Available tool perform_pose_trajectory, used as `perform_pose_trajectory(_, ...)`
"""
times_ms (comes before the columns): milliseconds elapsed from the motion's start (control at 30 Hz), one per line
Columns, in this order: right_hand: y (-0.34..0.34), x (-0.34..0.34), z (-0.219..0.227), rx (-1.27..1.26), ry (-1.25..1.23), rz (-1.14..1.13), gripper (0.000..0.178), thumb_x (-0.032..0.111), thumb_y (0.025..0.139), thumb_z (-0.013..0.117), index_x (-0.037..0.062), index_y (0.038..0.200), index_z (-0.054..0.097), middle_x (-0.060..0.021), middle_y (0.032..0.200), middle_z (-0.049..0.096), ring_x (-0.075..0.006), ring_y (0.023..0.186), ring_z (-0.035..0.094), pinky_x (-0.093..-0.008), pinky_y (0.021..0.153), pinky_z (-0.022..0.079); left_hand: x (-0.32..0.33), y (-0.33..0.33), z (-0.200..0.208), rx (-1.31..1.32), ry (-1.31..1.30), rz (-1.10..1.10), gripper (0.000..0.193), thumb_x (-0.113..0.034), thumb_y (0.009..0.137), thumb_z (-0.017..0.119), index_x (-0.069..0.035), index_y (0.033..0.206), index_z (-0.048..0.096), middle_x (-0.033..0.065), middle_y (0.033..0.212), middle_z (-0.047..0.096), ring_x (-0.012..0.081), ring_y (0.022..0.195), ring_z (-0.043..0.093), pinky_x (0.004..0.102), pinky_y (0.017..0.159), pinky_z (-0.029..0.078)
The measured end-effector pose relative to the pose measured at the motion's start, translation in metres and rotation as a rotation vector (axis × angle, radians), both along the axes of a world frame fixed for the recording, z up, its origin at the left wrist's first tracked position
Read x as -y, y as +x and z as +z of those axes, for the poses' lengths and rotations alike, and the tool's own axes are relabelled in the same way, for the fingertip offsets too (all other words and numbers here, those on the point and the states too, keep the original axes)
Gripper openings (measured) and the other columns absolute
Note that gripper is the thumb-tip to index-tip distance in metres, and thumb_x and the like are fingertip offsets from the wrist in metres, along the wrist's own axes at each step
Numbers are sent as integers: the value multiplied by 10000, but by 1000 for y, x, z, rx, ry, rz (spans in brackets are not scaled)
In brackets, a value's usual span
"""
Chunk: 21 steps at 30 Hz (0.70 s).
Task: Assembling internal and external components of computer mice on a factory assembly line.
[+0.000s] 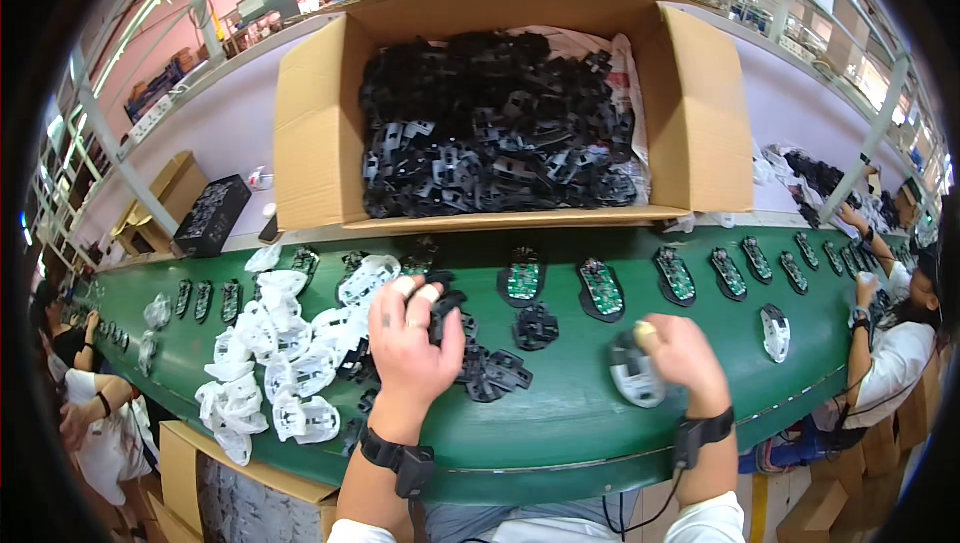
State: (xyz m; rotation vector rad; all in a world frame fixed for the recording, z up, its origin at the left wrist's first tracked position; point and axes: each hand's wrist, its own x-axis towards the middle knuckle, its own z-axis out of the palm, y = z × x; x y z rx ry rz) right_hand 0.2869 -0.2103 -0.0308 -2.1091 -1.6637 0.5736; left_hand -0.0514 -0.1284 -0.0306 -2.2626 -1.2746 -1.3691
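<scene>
My left hand (412, 338) curls its fingers and thumb around a black plastic part (450, 305), with finger cots on two fingertips. Beside it, loose black plastic parts (497, 375) lie in a small heap on the green belt. My right hand (684, 351), smeared by motion, grips the upper end of a grey-and-white mouse shell (637, 373) low over the belt; a yellow cot covers one fingertip. To the left of my left hand spreads a pile of white mouse shells (285, 338), some in clear plastic bags. Another black part (537, 326) lies between my hands.
A large cardboard box (520, 221) full of black plastic parts stands beyond the belt (560, 418). Mouse bases with green circuit boards (601, 288) line its far side. One white mouse shell (775, 333) lies at right. Co-workers (890, 328) sit at both ends.
</scene>
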Motion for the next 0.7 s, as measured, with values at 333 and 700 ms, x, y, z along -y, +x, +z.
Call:
perform_pose_trajectory(333, -74, -28, -32, 121, 574, 502, 604, 130, 808, 765, 72, 1377, 572, -216, 1449, 545, -404, 1333, 526, -472, 1120, 437, -4, -82, 15, -425, -755, 415, 515, -413, 783, 806, -41, 1132, 735, 181, 972, 736, 369, 939, 704, 458, 828, 552)
perform_pose_trajectory(700, -78, -30, -55, -107, 574, 543, 256, 126, 870, 761, 92, 1121, 729, -78, 984, 744, -279, 939, 708, -378, 808, 568, -12, -76, 29, 100, -699, 441, 546, -542, 868, 732, 3, 837, 744, 240, 763, 705, 428, 822, 715, 475, 771, 550)
